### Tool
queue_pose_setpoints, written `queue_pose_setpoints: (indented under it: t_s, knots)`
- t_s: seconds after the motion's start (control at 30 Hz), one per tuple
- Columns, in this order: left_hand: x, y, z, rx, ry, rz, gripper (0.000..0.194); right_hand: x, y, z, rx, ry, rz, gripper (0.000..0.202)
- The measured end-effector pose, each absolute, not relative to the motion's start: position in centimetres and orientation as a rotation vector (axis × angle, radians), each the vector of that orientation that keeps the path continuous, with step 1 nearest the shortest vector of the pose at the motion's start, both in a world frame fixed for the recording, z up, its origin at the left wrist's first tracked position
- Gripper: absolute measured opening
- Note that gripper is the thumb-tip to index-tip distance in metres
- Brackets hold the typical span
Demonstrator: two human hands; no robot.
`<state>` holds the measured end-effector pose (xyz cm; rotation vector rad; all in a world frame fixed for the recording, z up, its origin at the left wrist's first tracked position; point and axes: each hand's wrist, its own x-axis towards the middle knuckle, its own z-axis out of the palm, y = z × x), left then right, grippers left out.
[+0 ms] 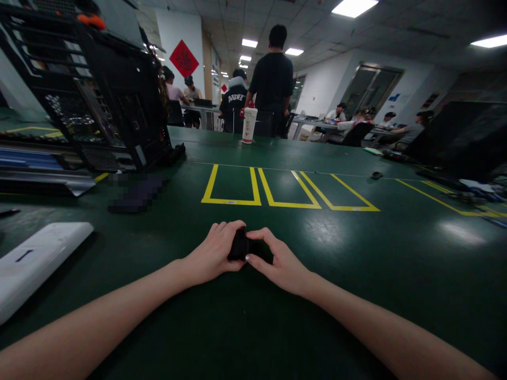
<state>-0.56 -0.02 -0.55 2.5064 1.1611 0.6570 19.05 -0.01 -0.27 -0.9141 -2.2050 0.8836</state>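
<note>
A small black object [238,246] is between my two hands, low over the green table [245,322]; its details are too dark to make out. My left hand [216,247] is wrapped round its left side, fingers over the top and thumb below. On the right side, my right hand [277,259] pinches its edge, with the index finger at the top and the thumb at the bottom. Yellow tape outlines [291,204] lie on the table beyond the hands.
An open black computer case [114,105] stands at the back left. Nearer are a white box [39,258] and a blurred dark item [138,194]. A paper cup [249,125] stands at the far edge. Cables [471,195] lie at the right; people are beyond.
</note>
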Motion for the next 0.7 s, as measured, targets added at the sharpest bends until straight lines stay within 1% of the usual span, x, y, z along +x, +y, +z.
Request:
queue_pose_setpoints:
  t_s: [0.13, 0.23, 0.3, 0.4, 0.5, 0.63, 0.7]
  knots:
    - [-0.45, -0.03, -0.52, 2.520, 1.171, 0.657, 0.055, 18.82, 0.24, -0.42, -0.931, -2.130, 0.900, 0.015]
    - [-0.47, -0.08, -0.48, 2.524, 1.154, 0.666, 0.054, 18.64, 0.36, -0.49, -0.952, -2.090, 0.949, 0.025]
    - [-0.53, -0.11, -0.48, 2.519, 1.153, 0.665, 0.054, 18.69, 0.33, -0.42, -0.951, -2.109, 0.958, 0.027]
    - [-0.57, -0.11, -0.52, 2.514, 1.160, 0.655, 0.055, 18.94, 0.17, -0.21, -0.943, -2.178, 0.937, 0.025]
    - [-0.52, -0.08, -0.60, 2.525, 1.158, 0.656, 0.056, 19.10, 0.10, -0.20, -0.919, -2.197, 0.938, 0.026]
    - [-0.41, -0.06, -0.61, 2.537, 1.170, 0.662, 0.055, 18.82, 0.33, -0.66, -0.907, -2.132, 0.899, 0.014]
    - [-0.39, -0.05, -0.56, 2.532, 1.175, 0.657, 0.055, 18.61, 0.42, -0.85, -0.928, -2.094, 0.921, 0.019]
